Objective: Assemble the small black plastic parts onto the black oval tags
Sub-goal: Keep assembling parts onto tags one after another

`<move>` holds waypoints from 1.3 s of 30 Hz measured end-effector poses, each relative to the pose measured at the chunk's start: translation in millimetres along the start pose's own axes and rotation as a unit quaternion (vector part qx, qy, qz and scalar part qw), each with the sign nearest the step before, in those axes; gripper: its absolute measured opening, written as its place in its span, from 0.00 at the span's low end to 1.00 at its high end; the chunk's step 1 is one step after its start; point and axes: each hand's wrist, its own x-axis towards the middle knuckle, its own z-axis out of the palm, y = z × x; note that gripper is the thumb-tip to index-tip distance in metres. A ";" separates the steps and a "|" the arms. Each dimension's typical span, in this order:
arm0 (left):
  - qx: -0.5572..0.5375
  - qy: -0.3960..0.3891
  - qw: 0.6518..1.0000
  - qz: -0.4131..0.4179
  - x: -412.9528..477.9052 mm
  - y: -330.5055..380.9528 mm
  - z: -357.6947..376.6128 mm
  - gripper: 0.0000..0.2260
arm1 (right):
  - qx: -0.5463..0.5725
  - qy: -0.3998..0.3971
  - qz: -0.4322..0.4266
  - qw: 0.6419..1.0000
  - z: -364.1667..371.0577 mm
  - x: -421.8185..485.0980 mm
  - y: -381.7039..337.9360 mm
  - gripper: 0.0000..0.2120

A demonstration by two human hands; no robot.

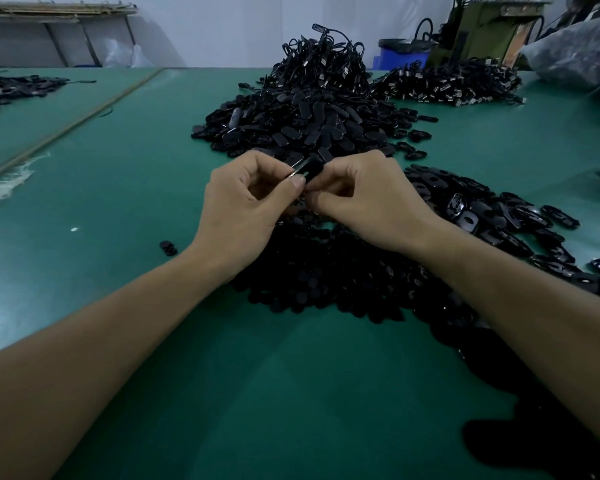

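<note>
Both hands are working just above the green counter (153, 341), fingertips meeting at centre. The left hand (246, 206) is pinching one black oval tag (311, 169) between thumb and curled forefinger, the other fingers folded in. The right hand (364, 199) is gripping the same tag from the opposite side with its fingers curled. Possibly a small part is sitting under the right fingertips, but the view is too dark to tell.

The tag is being held in the air, off the counter. A heap of small black parts (326, 275) is lying directly beneath the hands. Loose oval tags (499, 216) are spreading to the right. A tall pile of corded tags (312, 105) is sitting behind.
</note>
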 end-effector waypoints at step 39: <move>0.023 0.064 0.997 -0.042 2.2 2.2 -1.3 0.07 | -0.047 0.010 0.017 0.999 -3.2 1.9 4.2 0.03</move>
